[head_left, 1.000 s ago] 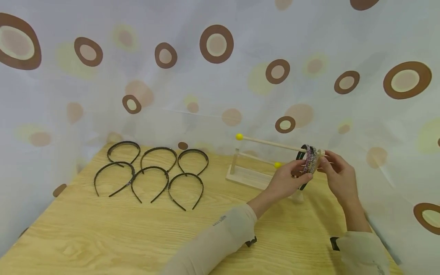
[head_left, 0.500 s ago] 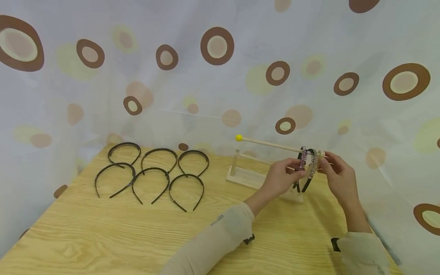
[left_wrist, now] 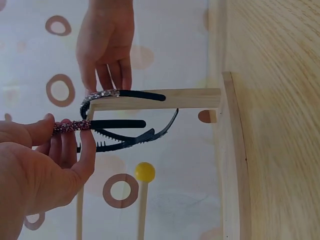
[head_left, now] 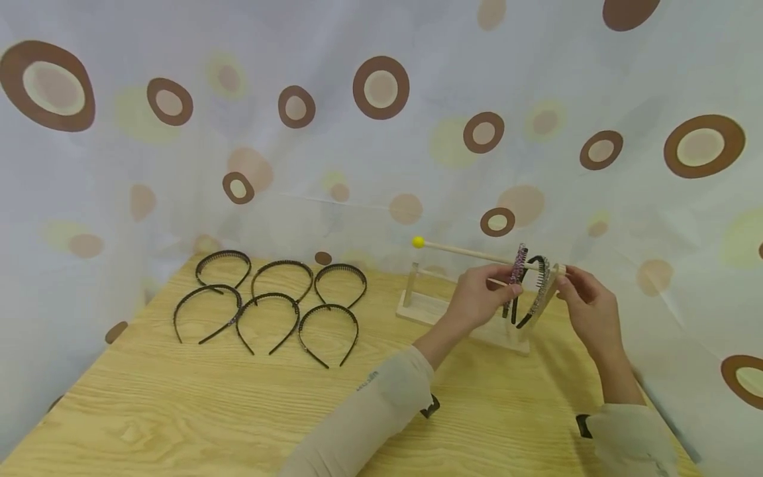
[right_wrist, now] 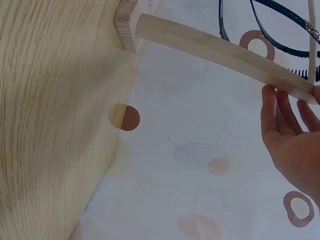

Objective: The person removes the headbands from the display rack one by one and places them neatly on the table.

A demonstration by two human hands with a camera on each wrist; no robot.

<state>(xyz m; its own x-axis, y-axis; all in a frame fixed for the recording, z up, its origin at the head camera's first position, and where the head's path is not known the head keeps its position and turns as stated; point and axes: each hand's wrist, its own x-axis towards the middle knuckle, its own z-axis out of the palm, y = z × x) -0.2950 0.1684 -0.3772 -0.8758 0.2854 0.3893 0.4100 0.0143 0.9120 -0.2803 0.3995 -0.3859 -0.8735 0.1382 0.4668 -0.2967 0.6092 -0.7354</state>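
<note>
My left hand (head_left: 477,298) pinches a black headband with pink glitter (head_left: 517,268) between thumb and fingers; in the left wrist view the glitter band (left_wrist: 72,127) shows clearly. This headband hangs around the upper rod of a wooden rack (head_left: 429,311). To its right, a silver-glitter headband (head_left: 541,291) is on the same rod, close to the end post. My right hand (head_left: 590,305) grips the top of that post (right_wrist: 210,52), thumb on the near side and fingers behind. A yellow ball (head_left: 418,242) tips the rod's free left end.
Several black headbands (head_left: 268,295) with comb teeth lie in two rows on the left of the wooden table (head_left: 208,411). A lower rod with a yellow ball (left_wrist: 145,172) belongs to the rack. A patterned curtain (head_left: 334,152) stands behind the table.
My left hand has moved left along the rod with the pink-glitter headband, opening a gap from the silver one. My right hand stays at the post. The view has tilted slightly.
</note>
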